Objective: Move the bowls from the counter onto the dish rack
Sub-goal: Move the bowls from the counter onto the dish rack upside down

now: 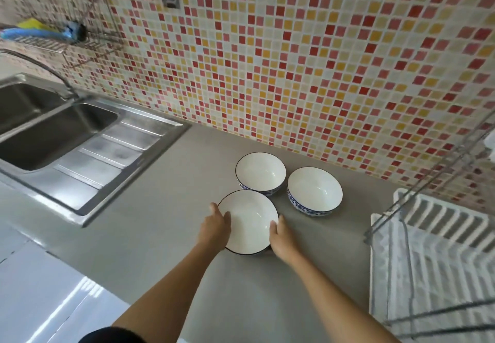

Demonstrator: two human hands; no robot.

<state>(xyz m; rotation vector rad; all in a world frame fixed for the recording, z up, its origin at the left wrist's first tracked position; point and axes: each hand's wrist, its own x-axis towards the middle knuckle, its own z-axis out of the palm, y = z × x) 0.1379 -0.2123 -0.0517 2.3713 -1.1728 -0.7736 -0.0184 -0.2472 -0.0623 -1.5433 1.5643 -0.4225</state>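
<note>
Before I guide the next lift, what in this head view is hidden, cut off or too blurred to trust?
- White plastic dish rack: cut off by the right and bottom edges, so its free slots are unseen.
- Nearest white bowl with dark rim: the left hand and right hand cover its sides; lifted or resting, cannot tell.
- Wire wall shelf: its blue and yellow items are blurred.
- Steel sink: cut by the left edge.

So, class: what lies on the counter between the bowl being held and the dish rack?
In the head view, only bare grey counter lies between the held bowl and the dish rack.
</note>
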